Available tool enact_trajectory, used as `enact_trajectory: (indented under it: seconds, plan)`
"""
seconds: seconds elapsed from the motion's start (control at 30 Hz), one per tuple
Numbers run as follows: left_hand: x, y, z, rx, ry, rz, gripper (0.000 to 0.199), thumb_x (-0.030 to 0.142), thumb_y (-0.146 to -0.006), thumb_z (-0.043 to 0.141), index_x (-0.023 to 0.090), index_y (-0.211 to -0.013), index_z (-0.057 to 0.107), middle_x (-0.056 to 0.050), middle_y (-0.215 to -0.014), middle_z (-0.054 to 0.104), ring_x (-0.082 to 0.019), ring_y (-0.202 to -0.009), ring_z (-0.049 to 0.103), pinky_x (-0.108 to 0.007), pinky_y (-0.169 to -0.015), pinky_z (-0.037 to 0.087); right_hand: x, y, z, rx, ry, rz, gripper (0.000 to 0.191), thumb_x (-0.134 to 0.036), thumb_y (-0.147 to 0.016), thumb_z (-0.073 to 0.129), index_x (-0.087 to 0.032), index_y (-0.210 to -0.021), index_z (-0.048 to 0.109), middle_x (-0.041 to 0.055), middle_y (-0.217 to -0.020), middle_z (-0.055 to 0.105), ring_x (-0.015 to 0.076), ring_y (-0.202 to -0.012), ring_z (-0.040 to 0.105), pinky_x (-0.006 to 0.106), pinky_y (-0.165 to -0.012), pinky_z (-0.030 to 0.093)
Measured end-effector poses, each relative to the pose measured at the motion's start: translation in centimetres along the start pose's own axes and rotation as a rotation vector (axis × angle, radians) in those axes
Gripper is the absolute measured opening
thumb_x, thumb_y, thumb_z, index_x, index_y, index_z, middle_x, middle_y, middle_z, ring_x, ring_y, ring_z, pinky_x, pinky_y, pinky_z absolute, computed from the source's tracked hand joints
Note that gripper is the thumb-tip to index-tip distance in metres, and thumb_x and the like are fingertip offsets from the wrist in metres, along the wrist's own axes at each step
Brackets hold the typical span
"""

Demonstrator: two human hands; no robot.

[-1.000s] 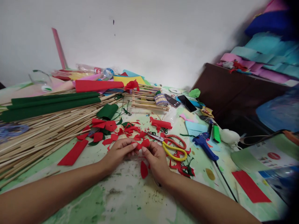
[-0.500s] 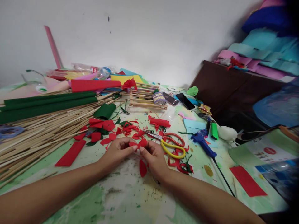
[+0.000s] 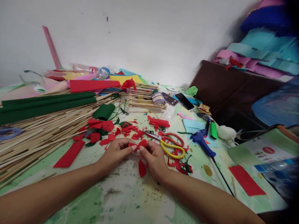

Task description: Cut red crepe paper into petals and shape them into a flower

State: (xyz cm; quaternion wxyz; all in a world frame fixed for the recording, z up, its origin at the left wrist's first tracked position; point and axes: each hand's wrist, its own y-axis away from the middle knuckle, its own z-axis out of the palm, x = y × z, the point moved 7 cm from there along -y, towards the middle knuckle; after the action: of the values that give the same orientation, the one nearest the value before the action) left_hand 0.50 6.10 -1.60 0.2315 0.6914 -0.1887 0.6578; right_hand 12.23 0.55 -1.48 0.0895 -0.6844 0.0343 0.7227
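Note:
Between both hands is a small red petal-shaped piece [image 3: 141, 144], of paper or felt. My left hand [image 3: 119, 151] pinches its left end between thumb and fingers. My right hand [image 3: 154, 157] grips the right end the same way, close beside the left. Just below them a loose red petal [image 3: 142, 169] lies on the table. Scissors [image 3: 171, 144] with one red and one yellow handle rest right of my right hand, blades pointing left. Red scraps [image 3: 127, 129] are scattered beyond my fingers.
A blue glue gun [image 3: 202, 142] lies to the right, its cord running forward. Bundled sticks [image 3: 46, 133] and dark green rolls [image 3: 49, 103] fill the left. A stick frame [image 3: 146, 104] and two phones [image 3: 184, 101] stand toward the wall. A red strip [image 3: 247, 180] lies at right.
Both hands stay nearly still, holding the red piece between them. The whole view has shifted very slightly; nothing on the table has visibly moved.

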Motion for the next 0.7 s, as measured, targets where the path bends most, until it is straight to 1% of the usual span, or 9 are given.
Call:
enact_trajectory:
  seconds: [0.27,0.47,0.7]
  plan:
    - [-0.34,-0.07,-0.02,-0.003,0.030,-0.015,0.015,0.030,-0.072,0.067,0.016,-0.066,0.069,0.002,-0.056,0.058,-0.011,-0.053,0.045,-0.022,-0.050,0.032,0.07,-0.05,-0.20,0.019,0.026,-0.001,0.018,-0.031,-0.080,0.057,-0.017,-0.069,0.056,-0.0026,-0.063,0.047,0.0113,-0.059,0.041,0.024,-0.057,0.034]
    - [-0.24,0.00,0.11,-0.017,0.000,-0.023,0.014,0.030,-0.071,0.066,0.016,-0.068,0.068,0.001,-0.060,0.060,-0.012,-0.056,0.047,-0.022,-0.052,0.034,0.08,-0.10,-0.30,0.032,0.049,-0.010,0.019,-0.033,-0.079,0.057,-0.018,-0.068,0.054,-0.0033,-0.061,0.046,0.0112,-0.058,0.040,0.023,-0.055,0.034]
    - [0.12,0.04,0.22,0.001,0.007,-0.012,0.012,0.029,-0.067,0.070,0.017,-0.067,0.068,0.000,-0.064,0.064,-0.014,-0.061,0.054,-0.023,-0.057,0.041,-0.22,-0.10,-0.25,0.027,0.079,-0.030,0.019,-0.033,-0.080,0.057,-0.018,-0.068,0.054,-0.0030,-0.062,0.046,0.0113,-0.058,0.041,0.023,-0.055,0.034]
